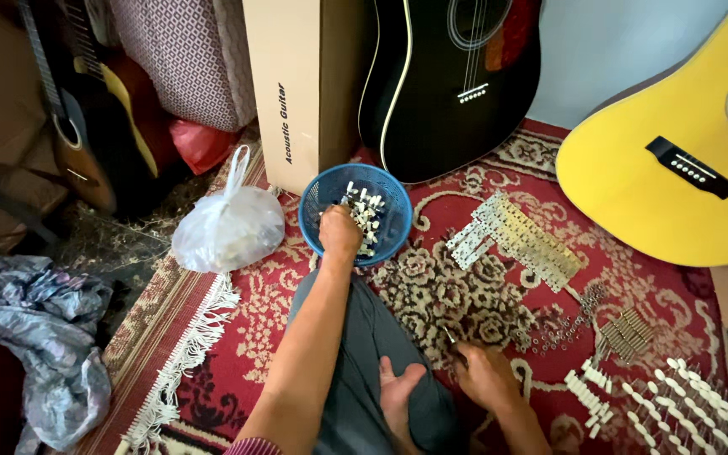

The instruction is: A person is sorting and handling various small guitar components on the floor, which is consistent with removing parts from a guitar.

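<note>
My left hand (pixel 340 232) reaches into a round blue plastic basket (pixel 318 202) on the red patterned carpet. Its fingers are curled down into the pile of small white-and-metal tuning pegs (pixel 370 211) inside. My right hand (pixel 486 377) rests low on the carpet by my knee, closed around a thin dark metal tool (pixel 451 338) that points up and left. Just right of that hand lie rows of white peg knobs (pixel 684 400) and small metal parts (pixel 625 330). My bare foot (pixel 398 396) lies between my two arms.
Metal tuner plates (pixel 516 234) lie in rows right of the basket. A tied clear plastic bag (pixel 229 226) sits to its left. A black guitar (pixel 452 84), a yellow guitar (pixel 676 160), a tall cardboard box (pixel 297 84) and a dark sunburst guitar (pixel 86 126) stand behind. Crumpled grey plastic (pixel 44 337) lies off the carpet's left edge.
</note>
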